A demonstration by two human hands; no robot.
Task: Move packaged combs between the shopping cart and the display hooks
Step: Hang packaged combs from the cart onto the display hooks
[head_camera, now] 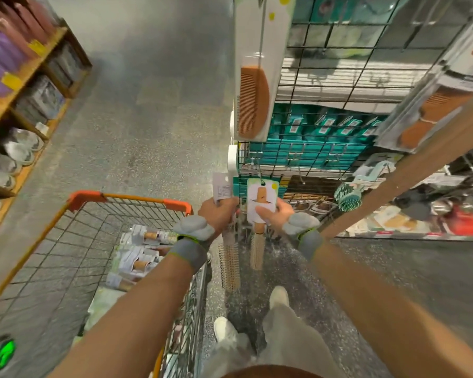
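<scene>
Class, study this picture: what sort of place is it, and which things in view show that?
Probably a shop aisle: a wire cart, a grid rack hung with packaged combs, and stocked shelves.

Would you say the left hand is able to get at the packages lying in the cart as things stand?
Probably yes for reach: the cart is open-topped and the packages lie uncovered near the left hand. But that hand already grips a carded brush, so picking another up looks awkward.
</scene>
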